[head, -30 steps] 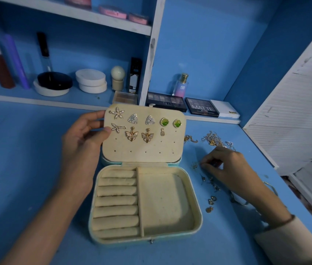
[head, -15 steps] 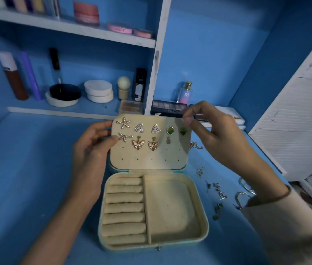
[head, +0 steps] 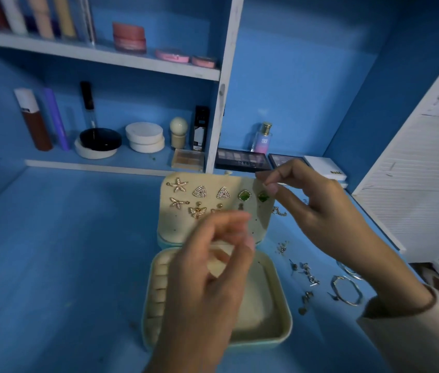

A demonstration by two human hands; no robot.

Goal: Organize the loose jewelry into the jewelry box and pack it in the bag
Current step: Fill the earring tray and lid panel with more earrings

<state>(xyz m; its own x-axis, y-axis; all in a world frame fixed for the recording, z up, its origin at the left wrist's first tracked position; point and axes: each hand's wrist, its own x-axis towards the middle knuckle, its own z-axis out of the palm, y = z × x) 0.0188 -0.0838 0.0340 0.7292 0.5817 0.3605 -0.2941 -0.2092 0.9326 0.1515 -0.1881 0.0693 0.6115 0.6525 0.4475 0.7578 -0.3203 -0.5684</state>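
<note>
jewelry box (head: 285, 305): we see it open on the blue desk (head: 65, 251), base toward us, lid (head: 171, 224) standing upright at the far edge.
lid contents: starfish earrings (head: 177, 184), triangle earrings (head: 199, 191), green earrings (head: 244, 196) and a butterfly earring (head: 197, 212) sit pinned on the cream panel; the left hand hides part of the lower row.
base: ring rolls (head: 159, 292) fill the left side and one plain compartment (head: 258, 305) takes the right; the left hand covers much of it.
left hand (head: 207, 281): raised in front of the box and blurred, fingers curled with the thumb near the forefinger; we cannot tell whether it holds anything.
right hand (head: 320, 211): at the lid's top right corner, just above a green earring; thumb and forefinger pinch a small piece (head: 266, 184) too tiny for us to identify, the other fingers loosely bent.
loose jewelry (head: 306, 274): small studs lie scattered on the desk just right of the base; a bangle (head: 346, 292) lies farther right, near the cream sleeve (head: 428, 332); a chain (head: 279, 211) lies beside the lid.
back ledge: eyeshadow palette (head: 242, 160) and perfume bottle (head: 262, 138) stand behind the lid.
</note>
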